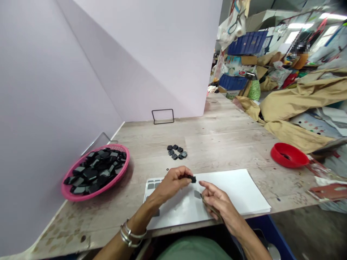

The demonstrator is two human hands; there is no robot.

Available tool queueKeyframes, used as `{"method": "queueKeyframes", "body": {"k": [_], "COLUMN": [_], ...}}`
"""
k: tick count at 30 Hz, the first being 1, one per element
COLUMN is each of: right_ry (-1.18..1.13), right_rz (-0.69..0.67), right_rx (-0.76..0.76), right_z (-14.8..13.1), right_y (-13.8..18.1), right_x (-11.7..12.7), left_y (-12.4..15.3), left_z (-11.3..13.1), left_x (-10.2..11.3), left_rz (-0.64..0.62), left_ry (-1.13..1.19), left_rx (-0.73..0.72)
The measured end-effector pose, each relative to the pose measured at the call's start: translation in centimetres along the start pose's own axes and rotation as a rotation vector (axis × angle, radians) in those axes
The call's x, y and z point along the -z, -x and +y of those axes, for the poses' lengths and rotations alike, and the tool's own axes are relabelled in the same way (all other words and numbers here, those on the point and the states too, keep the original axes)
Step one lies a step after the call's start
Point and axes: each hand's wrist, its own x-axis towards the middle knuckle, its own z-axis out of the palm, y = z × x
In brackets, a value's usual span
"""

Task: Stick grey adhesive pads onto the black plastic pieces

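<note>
Left hand (174, 180): grip clamped on black piece (193, 179), held above white sheets (235, 186) on desk (197, 133). Right hand (218, 199): grip closed around thin tool (212, 208), index finger extended toward piece, not touching. Grey patch (197, 194) at tool tip; can't tell if lifted. Loop of black parts (174, 157) beyond. Pink basket (89, 197), filled, at left; red bowl (288, 155) far right.
</note>
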Motion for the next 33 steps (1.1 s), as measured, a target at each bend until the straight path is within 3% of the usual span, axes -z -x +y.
{"method": "queueKeyframes", "body": {"k": [2, 5, 8, 13, 23, 25, 29, 33], "right_ry": [-0.052, -0.106, -0.123, -0.060, 0.094, 0.201, 0.569, 0.791], "right_rz": [-0.086, -0.156, -0.180, -0.167, -0.222, -0.145, 0.024, 0.058], "right_rx": [-0.015, -0.012, -0.042, -0.083, -0.075, 0.027, 0.404, 0.591], "right_z": [0.1, 0.5, 1.2, 1.9, 1.3, 0.7, -0.2, 0.0], "right_y": [-0.2, -0.3, -0.3, -0.3, 0.3, 0.6, 1.0, 0.9], "right_x": [-1.2, -2.6, -3.3, -3.7, -3.1, -2.8, -2.4, -2.4], "left_y": [1.8, 3.7, 4.5, 5.0, 5.9, 5.8, 5.6, 5.6], "left_z": [-0.1, -1.2, -2.2, -2.5, -2.6, -2.4, -1.6, -1.0], "left_x": [-0.3, -0.8, -1.2, -1.4, -2.1, -2.3, -2.6, -2.8], "left_rz": [-0.013, 0.092, 0.163, 0.101, 0.099, 0.105, 0.092, 0.060], "left_ry": [0.259, 0.405, 0.467, 0.468, 0.610, 0.653, 0.703, 0.746], "left_rx": [0.069, 0.099, 0.142, 0.278, 0.295, 0.273, 0.256, 0.279]}}
